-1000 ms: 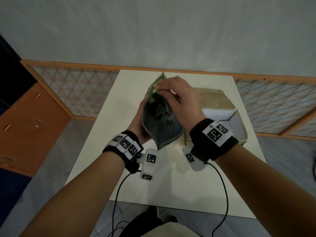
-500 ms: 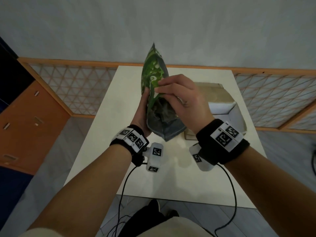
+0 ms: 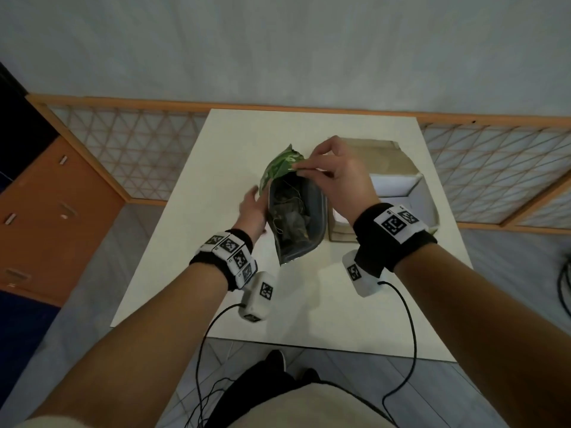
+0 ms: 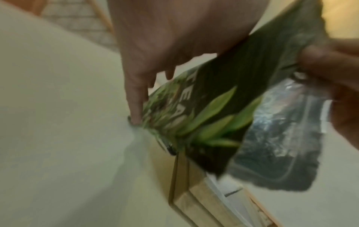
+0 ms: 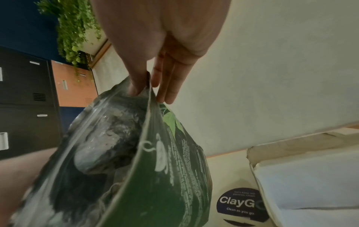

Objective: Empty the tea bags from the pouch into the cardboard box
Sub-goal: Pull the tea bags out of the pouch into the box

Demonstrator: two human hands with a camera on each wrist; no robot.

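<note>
I have the green pouch (image 3: 293,208) lifted above the middle of the white table (image 3: 191,242), its mouth open toward me, with tea bags (image 3: 290,211) and their strings showing in the silvery inside. My right hand (image 3: 336,177) pinches the far lip of the pouch between thumb and fingers. My left hand (image 3: 253,208) is against the pouch's left side with the fingers straight. The left wrist picture is blurred, so I think one fingertip (image 4: 136,118) touches the printed edge without closing round it, though I can't be sure. The cardboard box (image 3: 398,193) sits open just right of the pouch, near the table's right edge, its white inside showing. A round dark sticker (image 5: 240,202) lies on the table beside the box.
</note>
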